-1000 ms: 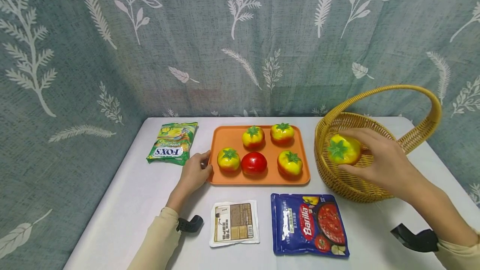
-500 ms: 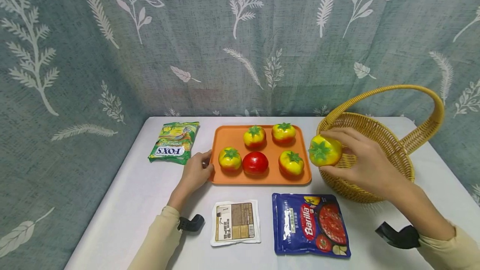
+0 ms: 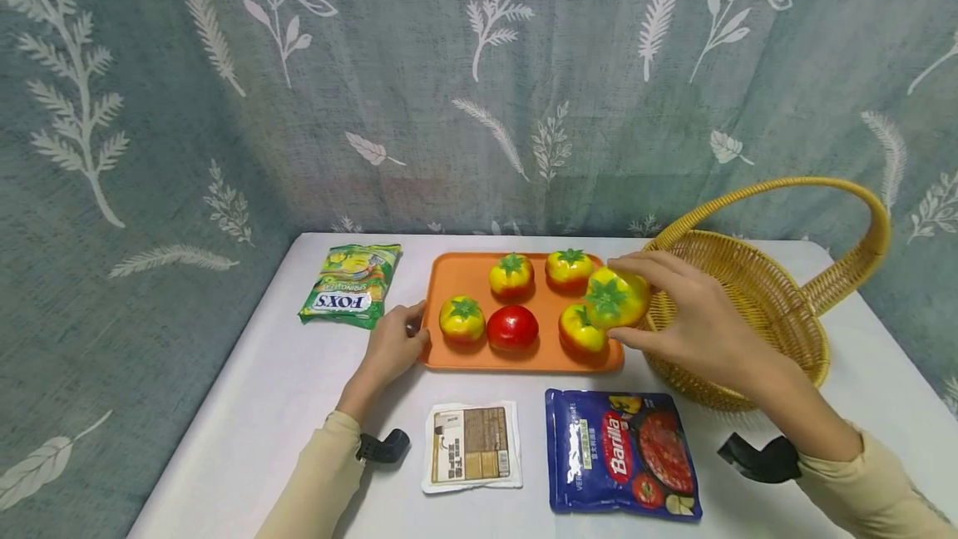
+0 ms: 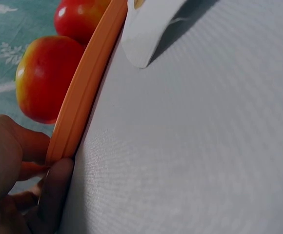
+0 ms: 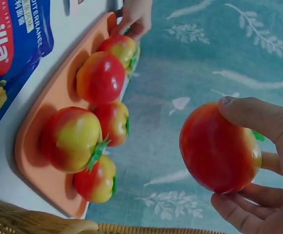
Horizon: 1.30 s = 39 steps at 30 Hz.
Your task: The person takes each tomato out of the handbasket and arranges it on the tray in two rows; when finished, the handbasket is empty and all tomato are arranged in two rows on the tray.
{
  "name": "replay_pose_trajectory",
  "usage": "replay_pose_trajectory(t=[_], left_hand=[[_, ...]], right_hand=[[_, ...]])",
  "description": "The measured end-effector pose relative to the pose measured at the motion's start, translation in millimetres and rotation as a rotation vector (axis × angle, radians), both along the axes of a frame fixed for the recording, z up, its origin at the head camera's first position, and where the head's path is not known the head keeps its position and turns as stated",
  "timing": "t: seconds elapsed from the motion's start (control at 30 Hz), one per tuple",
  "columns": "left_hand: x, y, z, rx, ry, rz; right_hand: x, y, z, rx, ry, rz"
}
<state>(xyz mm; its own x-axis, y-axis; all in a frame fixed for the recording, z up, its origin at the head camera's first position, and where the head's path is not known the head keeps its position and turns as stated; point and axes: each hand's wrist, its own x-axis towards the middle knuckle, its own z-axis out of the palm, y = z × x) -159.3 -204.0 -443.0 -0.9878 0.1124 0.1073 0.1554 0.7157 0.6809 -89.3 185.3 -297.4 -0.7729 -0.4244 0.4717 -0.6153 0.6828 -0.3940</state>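
Note:
My right hand (image 3: pixel 692 318) pinches a yellow-and-red toy tomato (image 3: pixel 615 298) between thumb and fingers, held in the air over the right end of the orange tray (image 3: pixel 456 273). Its red underside faces the right wrist camera. On the tray sit several more toy tomatoes, among them a yellow one (image 3: pixel 461 319) with green leaves at the left and an all-red-looking one (image 3: pixel 512 328) at the front middle. The held tomato partly covers the tomato (image 3: pixel 580 331) at the tray's right. At the tray's left edge, my left hand (image 3: pixel 392 339) grips the rim, thumb and fingers around its corner (image 4: pixel 58 151).
A wicker basket (image 3: pixel 812 356) with a tall handle stands right of the tray, under my right forearm. In front lie a blue Barilla pouch (image 3: pixel 621 452) and a white-and-brown packet (image 3: pixel 471 447). A green Fox's bag (image 3: pixel 350 283) lies at the back left. Patterned curtain hangs behind.
My right hand has carried the tomato leftward, out from over the basket to over the tray's right end. My left hand has stayed on the tray's edge. The head view has shifted slightly.

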Motion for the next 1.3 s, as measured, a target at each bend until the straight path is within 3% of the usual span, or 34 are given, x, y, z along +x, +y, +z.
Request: replay_pose_trajectory(t=[0.5, 0.83, 1.3], left_hand=[[4.1, 0.4, -1.2, 0.007, -0.033, 0.013], [2.6, 1.3, -1.8, -0.007, -0.018, 0.010], [4.2, -0.7, 2.7, -0.004, -0.002, 0.018]], right_hand=[[-17.7, -23.7, -1.3, -0.076, -0.039, 0.082], [-40.1, -45.6, 4.4, -0.133, -0.075, 0.174], [-65.1, -71.8, 5.4, -0.127, -0.119, 0.171]])
